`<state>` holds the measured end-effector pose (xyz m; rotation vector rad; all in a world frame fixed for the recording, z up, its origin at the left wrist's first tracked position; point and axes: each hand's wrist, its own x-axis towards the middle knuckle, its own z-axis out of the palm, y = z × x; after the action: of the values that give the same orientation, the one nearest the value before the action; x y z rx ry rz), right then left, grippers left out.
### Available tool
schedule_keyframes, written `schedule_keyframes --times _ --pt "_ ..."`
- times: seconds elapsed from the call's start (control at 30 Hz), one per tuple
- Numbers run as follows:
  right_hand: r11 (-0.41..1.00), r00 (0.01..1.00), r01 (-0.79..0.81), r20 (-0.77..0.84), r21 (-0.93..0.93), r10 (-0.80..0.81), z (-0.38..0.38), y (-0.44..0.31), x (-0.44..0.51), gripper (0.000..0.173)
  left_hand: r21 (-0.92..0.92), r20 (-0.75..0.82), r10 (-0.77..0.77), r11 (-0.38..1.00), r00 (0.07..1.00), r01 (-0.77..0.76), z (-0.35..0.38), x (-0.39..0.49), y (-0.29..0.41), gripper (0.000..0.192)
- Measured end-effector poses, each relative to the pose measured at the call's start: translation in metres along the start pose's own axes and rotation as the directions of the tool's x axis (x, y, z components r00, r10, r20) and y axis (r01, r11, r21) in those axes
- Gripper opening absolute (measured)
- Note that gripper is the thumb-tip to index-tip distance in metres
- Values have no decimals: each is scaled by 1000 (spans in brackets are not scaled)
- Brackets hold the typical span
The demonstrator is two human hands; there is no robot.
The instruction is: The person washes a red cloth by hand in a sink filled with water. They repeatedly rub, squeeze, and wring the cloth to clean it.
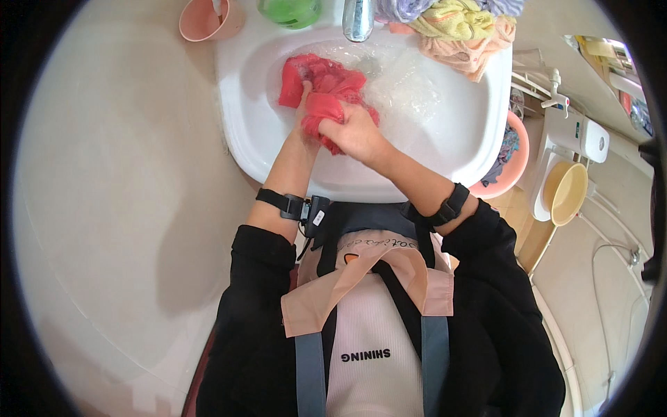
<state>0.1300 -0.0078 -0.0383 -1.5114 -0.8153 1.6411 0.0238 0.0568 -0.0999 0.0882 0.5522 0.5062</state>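
A wet red cloth (333, 78) is bunched up in the left half of a white washbasin (250, 140). My right hand (357, 133) grips a fold of it, thumb pressed on top. My left hand (306, 99) is partly covered by the same cloth; its thumb side shows and the fingers are hidden in the fabric. Both hands are close together over the basin. Sudsy water (406, 83) spreads around and to the right of the cloth. Above the water hangs a chrome faucet spout (358, 21).
On the rim's back right lie a yellow cloth (453, 20), a peach cloth (464, 49) and a lilac cloth (401, 9). A green container (292, 11) and a pink cup (208, 22) stand back left. Below right are a pink tub (516, 167) holding fabric and a yellow basin (568, 193).
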Motion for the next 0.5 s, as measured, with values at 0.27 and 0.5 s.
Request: schedule_keyframes --times 0.27,0.5 --pt "669 894 -274 -439 -691 -87 -66 1 31 39 152 -271 116 985 956 -76 30 -15 -13 43" --pt "460 792 -404 -554 -791 -255 -100 58 28 50 838 -421 452 525 786 148 7 -39 7 67"
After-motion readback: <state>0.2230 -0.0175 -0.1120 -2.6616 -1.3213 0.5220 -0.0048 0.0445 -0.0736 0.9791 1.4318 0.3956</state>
